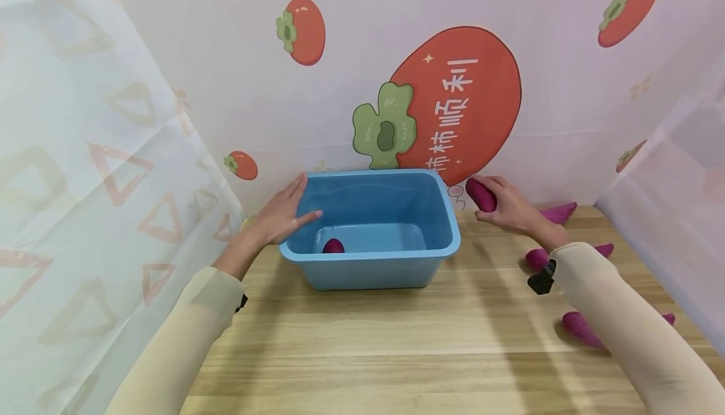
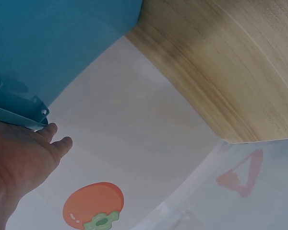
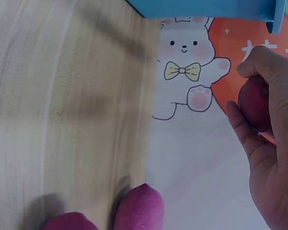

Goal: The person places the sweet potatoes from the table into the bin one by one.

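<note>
Fingers and thumb of my right hand (image 1: 506, 207) grip a purple sweet potato (image 1: 481, 195), held up to the right of the blue plastic bin (image 1: 370, 272). The right wrist view shows that sweet potato (image 3: 255, 103) between thumb and fingers. My left hand (image 1: 281, 215) rests on the bin's left rim, its thumb stretched over the inside. In the left wrist view the left hand's fingers (image 2: 62, 145) lie straight beside the rim. Another sweet potato (image 1: 333, 246) lies on the bin's floor near the front left, its lower part hidden by the front wall.
Several more sweet potatoes lie on the wooden table (image 1: 362, 346) at the right, one of them (image 1: 559, 213) behind my right wrist and one (image 1: 583, 330) partly hidden by my right sleeve. A white cloth with printed persimmons (image 1: 470, 100) hangs behind the bin; cloth also stands at both sides.
</note>
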Demonstrator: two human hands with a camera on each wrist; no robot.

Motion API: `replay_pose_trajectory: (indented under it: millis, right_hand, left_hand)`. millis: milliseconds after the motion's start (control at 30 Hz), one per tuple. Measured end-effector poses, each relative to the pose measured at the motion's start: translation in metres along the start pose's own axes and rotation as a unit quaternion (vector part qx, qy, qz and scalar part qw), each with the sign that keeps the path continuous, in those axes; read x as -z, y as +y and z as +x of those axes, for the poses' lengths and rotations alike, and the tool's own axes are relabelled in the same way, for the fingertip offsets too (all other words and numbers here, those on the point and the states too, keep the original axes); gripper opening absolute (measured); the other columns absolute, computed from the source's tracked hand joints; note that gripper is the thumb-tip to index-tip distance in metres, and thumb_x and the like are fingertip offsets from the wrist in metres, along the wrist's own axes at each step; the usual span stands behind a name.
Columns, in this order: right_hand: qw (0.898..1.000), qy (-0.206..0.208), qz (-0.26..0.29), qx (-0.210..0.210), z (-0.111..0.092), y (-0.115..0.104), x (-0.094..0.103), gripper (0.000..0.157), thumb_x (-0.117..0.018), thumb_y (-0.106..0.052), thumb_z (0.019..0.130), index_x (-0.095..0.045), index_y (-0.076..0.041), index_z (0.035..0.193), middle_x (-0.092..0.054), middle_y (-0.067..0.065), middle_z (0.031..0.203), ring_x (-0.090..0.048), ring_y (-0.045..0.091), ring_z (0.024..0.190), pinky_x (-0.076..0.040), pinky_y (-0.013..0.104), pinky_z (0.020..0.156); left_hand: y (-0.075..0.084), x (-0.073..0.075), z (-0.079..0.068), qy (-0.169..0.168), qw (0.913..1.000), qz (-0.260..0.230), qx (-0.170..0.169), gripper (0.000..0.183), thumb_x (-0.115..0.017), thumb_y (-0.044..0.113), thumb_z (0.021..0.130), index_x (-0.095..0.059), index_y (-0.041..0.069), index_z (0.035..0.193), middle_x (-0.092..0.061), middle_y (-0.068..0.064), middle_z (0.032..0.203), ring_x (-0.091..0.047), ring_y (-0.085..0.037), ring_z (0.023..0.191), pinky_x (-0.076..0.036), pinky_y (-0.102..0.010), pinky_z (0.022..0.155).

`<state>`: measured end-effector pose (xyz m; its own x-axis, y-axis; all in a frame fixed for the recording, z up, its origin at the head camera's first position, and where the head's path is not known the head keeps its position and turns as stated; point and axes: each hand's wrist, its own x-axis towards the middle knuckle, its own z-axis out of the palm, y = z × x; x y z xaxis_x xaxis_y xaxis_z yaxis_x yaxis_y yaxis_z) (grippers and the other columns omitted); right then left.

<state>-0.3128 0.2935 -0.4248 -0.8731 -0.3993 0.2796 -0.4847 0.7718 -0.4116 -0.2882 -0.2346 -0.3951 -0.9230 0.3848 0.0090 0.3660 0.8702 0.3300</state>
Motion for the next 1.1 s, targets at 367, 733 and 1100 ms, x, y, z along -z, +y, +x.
replay_pose_trajectory:
  millis: [367, 733, 1100]
  right_hand:
    - [1.0, -0.005, -0.001, 0.015, 0.004, -0.012, 0.008, 0.089, -0.086, -0.013, 0.083, -0.041, 0.0, 0.159, -0.051, 0.032, 0.142, -0.055, 0.048, 0.118, -0.058, 0.065, 0.09]
    - [0.999, 0.003, 0.004, 0.042, 0.008, -0.028, 0.019, 0.089, -0.087, -0.01, 0.081, -0.043, 0.001, 0.158, -0.051, 0.031, 0.141, -0.055, 0.047, 0.117, -0.06, 0.064, 0.086]
    - [0.996, 0.019, 0.0, 0.084, 0.016, -0.04, 0.022, 0.09, -0.088, -0.008, 0.078, -0.045, 0.0, 0.157, -0.05, 0.031, 0.143, -0.054, 0.047, 0.118, -0.061, 0.063, 0.084]
  left_hand:
    - [0.001, 0.001, -0.003, 0.0, 1.0, -0.003, 0.003, 0.1, -0.05, 0.06, 0.104, 0.0, 0.004, 0.169, -0.001, -0.015, 0.179, -0.007, -0.04, 0.164, -0.017, -0.064, 0.129]
    - [0.002, 0.0, -0.002, 0.002, 1.0, -0.002, 0.006, 0.099, -0.05, 0.06, 0.103, -0.001, 0.004, 0.17, -0.001, -0.014, 0.179, -0.007, -0.039, 0.164, -0.017, -0.065, 0.128]
    - [0.001, 0.0, -0.002, 0.002, 1.0, 0.0, 0.004, 0.099, -0.049, 0.06, 0.104, -0.001, 0.004, 0.17, -0.001, -0.015, 0.179, -0.008, -0.04, 0.164, -0.016, -0.065, 0.128]
